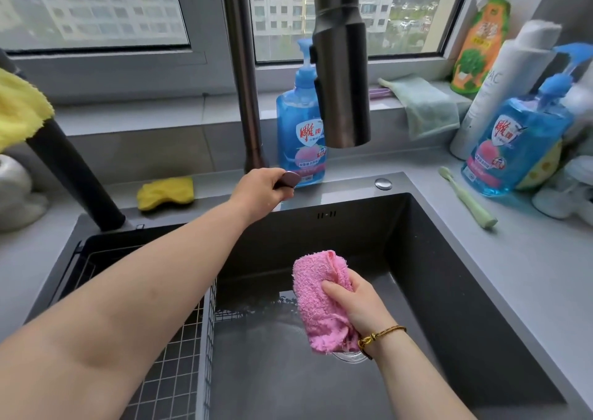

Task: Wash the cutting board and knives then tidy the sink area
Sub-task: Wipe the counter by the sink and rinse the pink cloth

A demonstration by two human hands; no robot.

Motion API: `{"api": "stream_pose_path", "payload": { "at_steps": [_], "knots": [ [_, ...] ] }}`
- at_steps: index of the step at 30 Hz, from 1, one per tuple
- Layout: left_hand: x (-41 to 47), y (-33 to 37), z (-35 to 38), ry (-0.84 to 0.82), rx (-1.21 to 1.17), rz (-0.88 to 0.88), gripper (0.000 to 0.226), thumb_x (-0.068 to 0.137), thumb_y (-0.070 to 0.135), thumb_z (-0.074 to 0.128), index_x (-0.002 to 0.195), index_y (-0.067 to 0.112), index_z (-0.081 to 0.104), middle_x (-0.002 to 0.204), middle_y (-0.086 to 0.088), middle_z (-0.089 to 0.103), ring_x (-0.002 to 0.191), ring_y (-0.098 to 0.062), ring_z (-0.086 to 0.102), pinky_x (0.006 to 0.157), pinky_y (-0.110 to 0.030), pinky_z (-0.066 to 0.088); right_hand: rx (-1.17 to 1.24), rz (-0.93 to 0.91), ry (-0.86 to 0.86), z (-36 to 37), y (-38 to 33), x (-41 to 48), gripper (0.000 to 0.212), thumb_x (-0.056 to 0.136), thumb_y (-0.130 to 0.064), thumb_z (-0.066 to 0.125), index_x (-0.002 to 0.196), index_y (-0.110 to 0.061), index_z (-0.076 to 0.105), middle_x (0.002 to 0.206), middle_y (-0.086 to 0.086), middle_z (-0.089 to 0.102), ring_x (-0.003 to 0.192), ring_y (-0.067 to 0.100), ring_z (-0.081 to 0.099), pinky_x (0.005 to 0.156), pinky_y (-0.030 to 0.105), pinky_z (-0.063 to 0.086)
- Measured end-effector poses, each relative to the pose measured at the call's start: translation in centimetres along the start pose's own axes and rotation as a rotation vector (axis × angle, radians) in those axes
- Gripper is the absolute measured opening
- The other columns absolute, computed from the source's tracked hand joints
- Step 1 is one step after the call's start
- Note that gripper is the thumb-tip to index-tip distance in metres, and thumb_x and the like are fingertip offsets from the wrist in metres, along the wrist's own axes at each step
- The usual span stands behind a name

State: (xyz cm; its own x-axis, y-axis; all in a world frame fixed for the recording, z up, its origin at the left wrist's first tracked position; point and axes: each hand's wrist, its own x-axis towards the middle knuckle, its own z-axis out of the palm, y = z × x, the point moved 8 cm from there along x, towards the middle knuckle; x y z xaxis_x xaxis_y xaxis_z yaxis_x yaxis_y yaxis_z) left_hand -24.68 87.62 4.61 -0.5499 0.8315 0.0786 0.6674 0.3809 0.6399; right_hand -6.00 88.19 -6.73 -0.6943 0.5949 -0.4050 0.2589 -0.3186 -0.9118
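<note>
My left hand (260, 188) reaches to the back rim of the dark sink (449, 259) and grips the tap handle (290, 179) at the foot of the tall tap (341, 76). No water runs from the spout. Lower down, over the sink bowl, my right hand (356, 304) holds a crumpled pink cloth (317, 301). No cutting board or knife is in view.
A wire rack (167, 365) sits in the sink's left part. A yellow sponge (165, 193) lies at the back rim. Two blue soap bottles (301, 124) (516, 143), a green brush (465, 196), a green cloth (426, 105) and other bottles stand at the back and right.
</note>
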Motion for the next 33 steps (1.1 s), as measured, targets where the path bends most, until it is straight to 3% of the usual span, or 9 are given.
{"api": "stream_pose_path", "payload": {
  "at_steps": [4,8,12,15,19,23,26,29,33],
  "knots": [
    [-0.1,0.1,0.1,0.011,0.044,0.02,0.027,0.088,0.014,0.059,0.114,0.008,0.062,0.107,-0.009,0.065,0.091,-0.014,0.053,0.08,-0.022,0.04,-0.016,-0.004,0.001,-0.3,0.3,0.1,0.01,0.09,-0.015,0.054,0.094,-0.024,0.055,0.093,0.003,0.064,0.082,0.017,0.064,0.058,0.017,0.053],
    [-0.2,0.2,0.0,-0.001,0.064,0.02,0.027,0.089,0.014,0.058,0.115,0.007,0.061,0.109,-0.009,0.064,0.089,-0.012,0.05,0.081,-0.022,0.039,-0.021,0.009,0.0,-0.3,0.8,0.3,0.01,0.09,-0.017,0.054,0.098,-0.023,0.055,0.093,0.001,0.063,0.086,0.017,0.063,0.067,0.022,0.054],
    [-0.9,0.4,0.4,0.021,0.045,-0.005,0.04,0.088,0.01,0.058,0.127,0.011,0.051,0.126,-0.009,0.057,0.115,-0.022,0.052,0.097,-0.026,0.039,0.025,0.044,-0.001,-0.1,1.9,0.5,0.01,0.09,-0.014,0.053,0.093,-0.023,0.057,0.09,0.002,0.062,0.088,0.019,0.062,0.079,0.032,0.055],
    [-3.3,0.1,0.7,0.191,-0.041,0.037,0.058,0.084,0.009,0.064,0.136,0.009,0.039,0.14,-0.008,0.041,0.131,-0.021,0.037,0.108,-0.025,0.026,0.08,0.104,0.075,-1.0,3.5,0.6,0.011,0.09,-0.014,0.053,0.093,-0.021,0.061,0.094,0.006,0.063,0.101,0.029,0.06,0.095,0.047,0.047],
    [-8.9,-2.6,3.9,0.389,-0.292,-0.169,0.052,0.086,0.01,0.06,0.135,0.007,0.041,0.144,-0.009,0.033,0.136,-0.02,0.028,0.109,-0.022,0.016,0.3,0.199,0.14,-2.3,5.4,0.1,0.019,0.09,-0.019,0.054,0.099,-0.006,0.064,0.086,0.01,0.067,0.088,0.028,0.063,0.088,0.043,0.051],
    [-13.3,-4.5,13.5,-0.089,-0.605,-0.572,0.046,0.091,0.027,0.054,0.133,0.012,0.042,0.14,-0.006,0.041,0.129,-0.02,0.04,0.102,-0.023,0.028,0.455,0.209,0.169,-2.8,6.1,-0.7,0.017,0.089,-0.015,0.055,0.103,-0.006,0.06,0.1,0.015,0.066,0.095,0.028,0.063,0.088,0.042,0.051],
    [-17.7,-4.1,19.0,-0.507,-0.924,-0.913,0.052,0.087,0.052,0.048,0.115,0.01,0.057,0.107,-0.012,0.067,0.099,-0.029,0.063,0.093,-0.039,0.048,0.492,0.238,0.185,-2.7,6.3,-1.5,0.012,0.089,0.004,0.047,0.089,-0.003,0.056,0.087,0.014,0.059,0.08,0.024,0.058,0.072,0.035,0.05],
    [-18.4,-4.3,19.5,-0.528,-1.054,-0.866,0.032,0.09,0.034,0.051,0.101,0.005,0.06,0.076,-0.012,0.07,0.064,-0.025,0.064,0.054,-0.026,0.049,0.306,0.341,0.194,-3.5,7.6,-2.3,0.012,0.089,-0.007,0.049,0.1,-0.007,0.054,0.085,0.007,0.057,0.078,0.019,0.055,0.073,0.033,0.046],
    [-17.5,-5.1,18.8,-0.527,-0.898,-0.753,0.021,0.084,0.014,0.063,0.104,0.014,0.059,0.093,-0.01,0.07,0.074,-0.022,0.066,0.054,-0.026,0.053,0.063,0.489,0.209,-4.9,8.5,-2.9,0.024,0.089,-0.036,0.054,0.102,-0.016,0.052,0.095,0.002,0.056,0.086,0.018,0.054,0.073,0.032,0.046]
  ]
}}
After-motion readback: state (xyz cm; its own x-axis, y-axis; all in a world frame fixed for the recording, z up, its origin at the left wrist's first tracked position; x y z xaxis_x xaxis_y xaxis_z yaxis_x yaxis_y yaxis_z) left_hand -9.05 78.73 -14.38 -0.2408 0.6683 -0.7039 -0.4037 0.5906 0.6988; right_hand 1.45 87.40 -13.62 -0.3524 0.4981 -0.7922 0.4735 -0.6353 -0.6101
